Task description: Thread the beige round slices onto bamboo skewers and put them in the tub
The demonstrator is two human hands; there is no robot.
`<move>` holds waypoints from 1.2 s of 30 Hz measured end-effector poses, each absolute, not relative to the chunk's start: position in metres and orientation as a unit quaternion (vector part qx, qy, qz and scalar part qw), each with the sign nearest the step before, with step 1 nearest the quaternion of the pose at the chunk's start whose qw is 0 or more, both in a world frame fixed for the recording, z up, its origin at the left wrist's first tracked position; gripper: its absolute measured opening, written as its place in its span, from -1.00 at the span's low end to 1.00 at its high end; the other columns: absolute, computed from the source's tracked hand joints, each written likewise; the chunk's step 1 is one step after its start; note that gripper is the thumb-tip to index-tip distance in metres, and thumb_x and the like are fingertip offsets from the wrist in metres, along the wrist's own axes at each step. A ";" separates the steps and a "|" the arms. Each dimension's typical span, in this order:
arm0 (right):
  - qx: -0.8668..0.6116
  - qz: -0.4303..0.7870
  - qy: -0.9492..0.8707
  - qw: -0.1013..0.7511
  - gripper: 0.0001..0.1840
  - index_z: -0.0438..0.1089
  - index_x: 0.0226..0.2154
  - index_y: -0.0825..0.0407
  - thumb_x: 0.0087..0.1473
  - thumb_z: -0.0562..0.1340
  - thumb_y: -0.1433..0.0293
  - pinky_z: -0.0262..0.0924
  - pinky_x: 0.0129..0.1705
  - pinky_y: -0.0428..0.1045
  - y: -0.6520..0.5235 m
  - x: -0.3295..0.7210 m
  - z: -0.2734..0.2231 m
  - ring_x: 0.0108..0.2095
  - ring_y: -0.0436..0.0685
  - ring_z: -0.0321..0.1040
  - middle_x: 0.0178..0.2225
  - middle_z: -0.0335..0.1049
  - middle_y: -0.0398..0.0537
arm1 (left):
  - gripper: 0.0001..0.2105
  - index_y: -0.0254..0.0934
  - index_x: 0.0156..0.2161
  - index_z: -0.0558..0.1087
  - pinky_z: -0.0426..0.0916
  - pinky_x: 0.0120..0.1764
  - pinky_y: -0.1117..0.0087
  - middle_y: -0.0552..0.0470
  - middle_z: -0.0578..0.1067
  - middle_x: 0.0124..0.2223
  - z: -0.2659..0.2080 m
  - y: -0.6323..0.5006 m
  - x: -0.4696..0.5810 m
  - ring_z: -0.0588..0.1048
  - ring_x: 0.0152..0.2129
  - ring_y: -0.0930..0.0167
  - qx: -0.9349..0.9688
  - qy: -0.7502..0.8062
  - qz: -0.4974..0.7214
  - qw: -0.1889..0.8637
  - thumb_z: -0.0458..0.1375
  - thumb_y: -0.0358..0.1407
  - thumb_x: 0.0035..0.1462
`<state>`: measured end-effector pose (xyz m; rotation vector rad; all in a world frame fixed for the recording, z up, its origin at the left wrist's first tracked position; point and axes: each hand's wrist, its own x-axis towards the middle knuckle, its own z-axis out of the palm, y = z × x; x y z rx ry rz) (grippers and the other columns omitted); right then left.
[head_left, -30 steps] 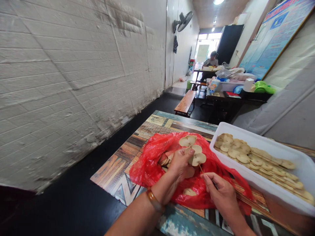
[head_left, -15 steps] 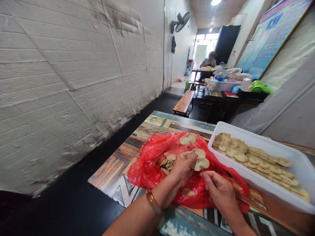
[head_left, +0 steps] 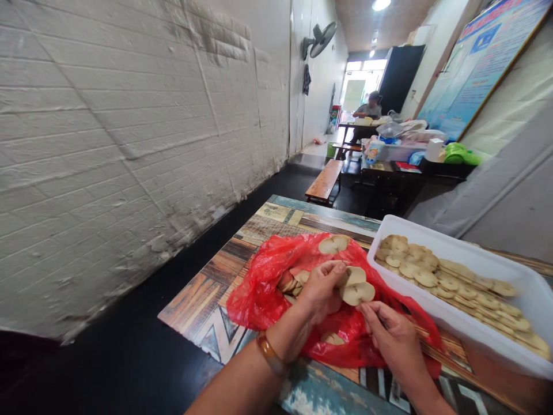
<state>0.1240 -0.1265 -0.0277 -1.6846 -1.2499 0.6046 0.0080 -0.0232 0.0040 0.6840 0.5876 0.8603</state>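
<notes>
Above an open red plastic bag [head_left: 263, 271], my left hand [head_left: 322, 288] pinches pale tan, thin round slices [head_left: 358, 285] between thumb and fingers. My right hand [head_left: 391, 331] is closed at the slices' lower right edge. Its fingertips pinch a thin skewer, now mostly hidden behind the fingers and the slices. More loose slices lie in the bag's mouth, left of my left hand. A single flat slice [head_left: 334, 244] rests on the bag's far side, and another [head_left: 332, 338] shows at its near side.
A white plastic tub [head_left: 458, 242] at the right holds rows of overlapping skewered slices [head_left: 453, 282]. Thin sticks lie on the patterned wooden table [head_left: 207, 288] beside the bag. Further off are a bench [head_left: 326, 177], a cluttered table and a seated person [head_left: 370, 108].
My right hand has moved up against the slices, and the stick that showed between them is now mostly covered. The held slices have shifted slightly right and turned flatter.
</notes>
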 end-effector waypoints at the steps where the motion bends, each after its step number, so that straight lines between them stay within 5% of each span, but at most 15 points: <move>1: -0.685 0.245 -0.511 0.457 -0.58 0.33 -0.58 0.00 0.08 0.09 0.05 0.05 -0.65 -0.12 -0.127 0.124 -0.028 -0.72 -0.03 0.12 -0.69 0.17 -0.24 | -0.64 -0.39 -0.36 0.47 0.29 -0.38 0.47 -0.05 0.51 -0.37 0.006 -0.020 0.006 0.44 -0.48 0.46 0.311 0.277 0.423 0.805 0.37 -0.15 -0.23; 15: -0.674 0.268 -0.558 0.403 -0.59 0.40 -0.51 0.02 0.10 0.09 0.07 0.08 -0.64 -0.12 -0.129 0.121 -0.037 -0.68 -0.01 0.18 -0.66 0.23 -0.21 | -0.63 -0.42 -0.31 0.49 0.37 -0.32 0.39 -0.12 0.55 -0.35 0.004 0.004 -0.013 0.54 -0.44 0.34 0.290 0.274 0.488 0.776 0.32 -0.13 -0.17; 26: -0.680 0.177 -0.593 0.394 -0.59 0.42 -0.54 0.01 0.12 0.07 0.11 0.17 -0.51 -0.12 -0.128 0.120 -0.034 -0.60 0.03 0.29 -0.66 0.30 -0.20 | -0.67 -0.43 -0.34 0.52 0.35 -0.19 0.34 -0.11 0.55 -0.35 0.000 0.003 -0.007 0.52 -0.43 0.37 0.319 0.277 0.523 0.740 0.32 -0.16 -0.16; 36: -0.682 0.188 -0.580 0.404 -0.60 0.39 -0.55 0.01 0.12 0.07 0.13 0.14 -0.54 -0.13 -0.129 0.121 -0.031 -0.63 0.01 0.28 -0.66 0.29 -0.20 | -0.69 -0.41 -0.37 0.51 0.35 -0.29 0.40 -0.09 0.53 -0.41 0.003 -0.006 -0.003 0.49 -0.47 0.40 0.336 0.284 0.487 0.754 0.29 -0.16 -0.14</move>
